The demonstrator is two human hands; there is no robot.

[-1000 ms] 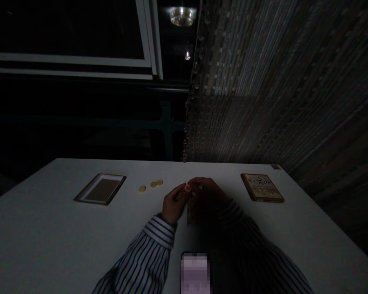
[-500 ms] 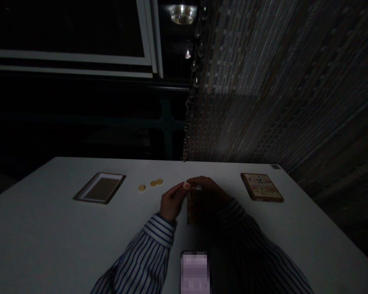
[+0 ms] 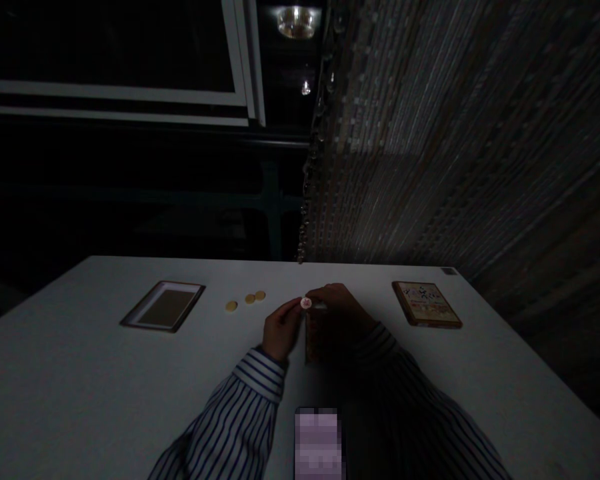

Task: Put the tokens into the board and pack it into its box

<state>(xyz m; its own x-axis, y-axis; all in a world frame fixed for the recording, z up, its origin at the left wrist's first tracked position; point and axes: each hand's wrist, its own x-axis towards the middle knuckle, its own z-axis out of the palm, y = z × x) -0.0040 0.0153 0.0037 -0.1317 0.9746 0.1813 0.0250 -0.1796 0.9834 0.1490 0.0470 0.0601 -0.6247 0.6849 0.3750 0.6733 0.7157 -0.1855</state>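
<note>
Between thumb and fingers of my left hand [image 3: 280, 331] is a round Chinese chess piece [image 3: 306, 303], its pale face with a red character turned up to me. My right hand [image 3: 343, 310] is curled beside it in deep shadow. Its fingertips reach the piece's right edge, and what else it may hold is hidden. Under both hands lies a dark patterned box [image 3: 312, 343], mostly lost in the shadow. To the left, three more round pieces [image 3: 250, 299] rest on the white table, two of them touching.
An open shallow box part [image 3: 167, 308] lies at the left. A box lid with printed writing [image 3: 427, 304] is at the right. Near the front edge sits a phone with a lit, blurred screen [image 3: 318, 443]. A bead-string curtain [image 3: 380, 200] hangs behind the table [image 3: 105, 400].
The chess piece has shifted very slightly right, and its face looks brighter. The pale shape under my right fingers looks smaller. The other things stay where they were.
</note>
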